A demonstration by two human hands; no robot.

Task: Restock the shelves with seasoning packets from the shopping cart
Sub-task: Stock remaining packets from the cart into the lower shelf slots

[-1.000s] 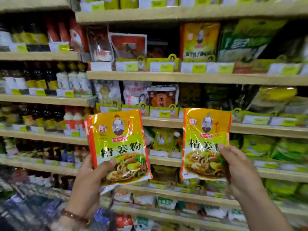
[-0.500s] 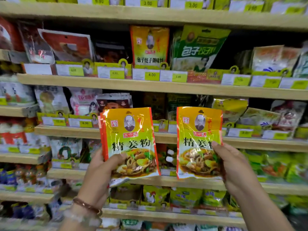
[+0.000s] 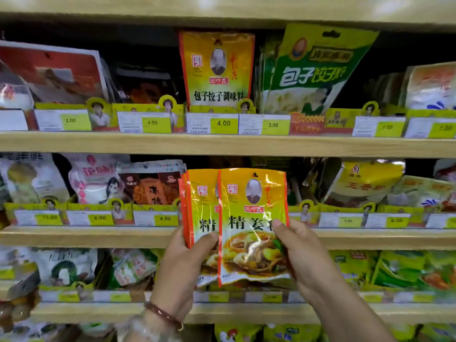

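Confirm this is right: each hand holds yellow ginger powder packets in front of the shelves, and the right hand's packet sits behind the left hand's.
Not quite. In the head view the right hand holds its packet in front, overlapping the left hand's packets. The left hand does hold packets before the shelves.

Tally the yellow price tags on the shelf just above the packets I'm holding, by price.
2.00 tag: 1
4.50 tag: 1
4.00 tag: 1
3.00 tag: 1
Blurred tags, price unreadable: 2
Total: 6
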